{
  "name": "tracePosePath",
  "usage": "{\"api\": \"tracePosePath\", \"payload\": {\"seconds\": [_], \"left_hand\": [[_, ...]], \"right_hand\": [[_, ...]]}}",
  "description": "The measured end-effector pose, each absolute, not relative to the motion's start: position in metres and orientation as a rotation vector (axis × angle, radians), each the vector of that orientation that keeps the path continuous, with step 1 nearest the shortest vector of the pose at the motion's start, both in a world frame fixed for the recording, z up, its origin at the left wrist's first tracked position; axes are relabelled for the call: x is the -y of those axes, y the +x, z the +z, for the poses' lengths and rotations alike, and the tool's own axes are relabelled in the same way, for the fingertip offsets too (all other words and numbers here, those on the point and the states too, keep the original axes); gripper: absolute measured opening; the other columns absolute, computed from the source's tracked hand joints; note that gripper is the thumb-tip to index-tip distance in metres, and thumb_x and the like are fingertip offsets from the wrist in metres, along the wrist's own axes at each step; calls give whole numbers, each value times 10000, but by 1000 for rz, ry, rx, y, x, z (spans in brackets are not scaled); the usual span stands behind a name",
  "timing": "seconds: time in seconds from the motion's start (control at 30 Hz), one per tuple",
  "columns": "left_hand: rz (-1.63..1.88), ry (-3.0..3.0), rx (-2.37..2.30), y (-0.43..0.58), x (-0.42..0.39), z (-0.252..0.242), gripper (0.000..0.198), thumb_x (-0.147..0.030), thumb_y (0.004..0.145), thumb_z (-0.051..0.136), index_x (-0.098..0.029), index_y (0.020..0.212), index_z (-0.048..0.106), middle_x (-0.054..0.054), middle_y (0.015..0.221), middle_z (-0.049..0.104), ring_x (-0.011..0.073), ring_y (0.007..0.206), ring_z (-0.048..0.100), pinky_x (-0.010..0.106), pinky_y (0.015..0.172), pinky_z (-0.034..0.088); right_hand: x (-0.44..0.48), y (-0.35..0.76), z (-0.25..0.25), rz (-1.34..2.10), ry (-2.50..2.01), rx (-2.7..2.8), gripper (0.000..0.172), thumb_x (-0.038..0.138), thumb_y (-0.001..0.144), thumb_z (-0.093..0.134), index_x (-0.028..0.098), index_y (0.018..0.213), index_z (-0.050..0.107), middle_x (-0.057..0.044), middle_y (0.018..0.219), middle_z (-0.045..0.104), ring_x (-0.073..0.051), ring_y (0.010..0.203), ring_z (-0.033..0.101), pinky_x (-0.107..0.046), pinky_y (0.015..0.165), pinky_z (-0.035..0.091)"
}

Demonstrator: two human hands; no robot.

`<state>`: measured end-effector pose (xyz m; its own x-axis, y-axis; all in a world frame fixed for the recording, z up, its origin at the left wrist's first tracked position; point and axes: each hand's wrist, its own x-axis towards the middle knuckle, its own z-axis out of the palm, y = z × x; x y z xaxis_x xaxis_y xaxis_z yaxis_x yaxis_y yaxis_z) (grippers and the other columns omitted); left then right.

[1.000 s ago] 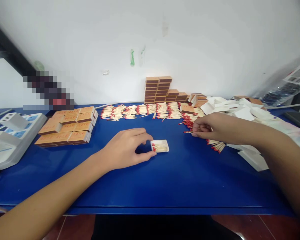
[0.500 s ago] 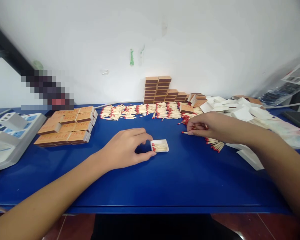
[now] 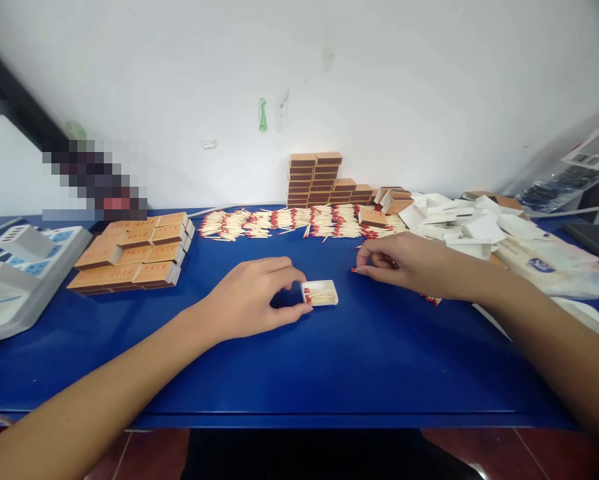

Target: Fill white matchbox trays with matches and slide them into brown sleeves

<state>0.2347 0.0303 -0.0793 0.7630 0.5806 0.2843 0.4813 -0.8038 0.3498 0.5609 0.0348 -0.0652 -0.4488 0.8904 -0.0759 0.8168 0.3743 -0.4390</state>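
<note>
In the middle of the blue table lies a small white matchbox tray [image 3: 329, 301] with several red-headed matches [image 3: 322, 294] in it. My left hand [image 3: 259, 297] grips the tray's left end between thumb and fingers. To the right of the tray, my right hand [image 3: 399, 267] pinches a match [image 3: 354, 270]; only its red head pokes out past the fingertips. Behind my right hand, rows of loose matches [image 3: 284, 220] stretch along the back of the table. More matches [image 3: 432, 300] peek out from under my right wrist.
Orange matchboxes [image 3: 144, 253] are stacked at the left, beside a white power strip [image 3: 54, 267]. Brown matchbox sleeves [image 3: 314, 180] stand piled against the wall. White empty trays [image 3: 439, 213] heap up at the back right, near a tissue pack [image 3: 544, 267].
My right hand has moved left and slightly down toward the tray with the match. The left hand and the tray have stayed almost still.
</note>
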Motion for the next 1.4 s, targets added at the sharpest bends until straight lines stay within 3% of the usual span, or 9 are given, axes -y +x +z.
{"api": "tracePosePath", "payload": {"seconds": [0.33, 0.47, 0.63, 0.9, 1.2, 1.4], "left_hand": [[626, 2668, -807, 246, -26, -84, 253, -379, 990, 796, -173, 1134, 766, 16, 953, 711, 161, 826, 676, 285, 722, 514], [639, 2666, -814, 244, -28, -85, 248, -370, 981, 807, -186, 1142, 766, 6, 939, 704, 155, 814, 671, 286, 733, 523], [646, 2690, -790, 239, -33, -86, 245, -359, 988, 807, -185, 1157, 773, 4, 931, 694, 148, 811, 675, 273, 719, 527], [614, 2698, -793, 235, -32, -86, 261, -354, 991, 808, -178, 1181, 780, 12, 938, 700, 154, 816, 678, 271, 733, 526], [577, 2696, -818, 234, -31, -81, 258, -361, 995, 797, -181, 1178, 780, 16, 953, 703, 154, 827, 676, 272, 732, 522], [552, 2689, -836, 234, -31, -80, 262, -368, 1003, 778, -191, 1196, 778, 20, 966, 714, 160, 838, 686, 279, 743, 528]], "right_hand": [[0, 501, -70, 641, -1309, 2391, 280, 458, 1067, 593, 231, 978, 731, 50, 640, 538, -139, 594, 503, -296, 615, 329], [-5, 512, -66, 521, -1329, 2434, 313, 491, 1064, 585, 245, 995, 766, 23, 657, 580, -155, 602, 527, -305, 619, 336], [-24, 564, -53, 313, -1531, 2399, 354, 526, 1028, 590, 238, 869, 720, 0, 600, 556, -174, 551, 509, -340, 615, 346], [-44, 597, -57, 549, -1863, 2516, 386, 605, 983, 623, 251, 876, 736, -45, 730, 676, -193, 601, 539, -347, 607, 381], [-37, 577, -63, 614, -1736, 2514, 451, 671, 994, 578, 256, 845, 668, 8, 631, 549, -163, 563, 479, -313, 562, 352], [-36, 577, -60, 615, -1651, 2499, 513, 731, 996, 591, 258, 819, 679, 7, 615, 547, -158, 540, 462, -324, 548, 342]]}}
